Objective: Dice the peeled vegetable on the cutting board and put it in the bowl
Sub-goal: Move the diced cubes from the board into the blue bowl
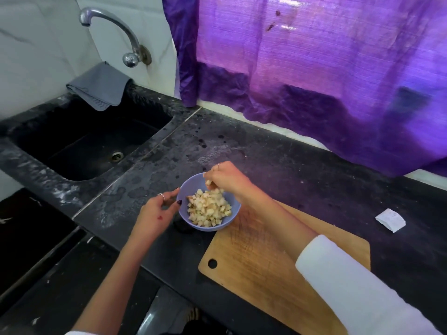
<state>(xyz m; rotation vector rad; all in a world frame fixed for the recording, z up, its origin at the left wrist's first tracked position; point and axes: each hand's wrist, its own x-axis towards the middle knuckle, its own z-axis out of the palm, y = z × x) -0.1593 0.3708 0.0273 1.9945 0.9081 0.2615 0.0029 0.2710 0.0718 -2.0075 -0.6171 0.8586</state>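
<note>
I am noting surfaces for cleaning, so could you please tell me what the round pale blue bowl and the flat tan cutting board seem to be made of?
The round pale blue bowl looks like matte plastic: even colour, dull sheen, though glazed ceramic is possible. The flat tan cutting board looks like wood or bamboo: visible grain, many dark knife scores, a hanging hole.

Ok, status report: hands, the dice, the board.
Left hand steadies the bowl by its rim. Right hand pinches dice over it. Diced vegetable heaped inside. Cutting board shows no pieces; nothing in the way.
</note>
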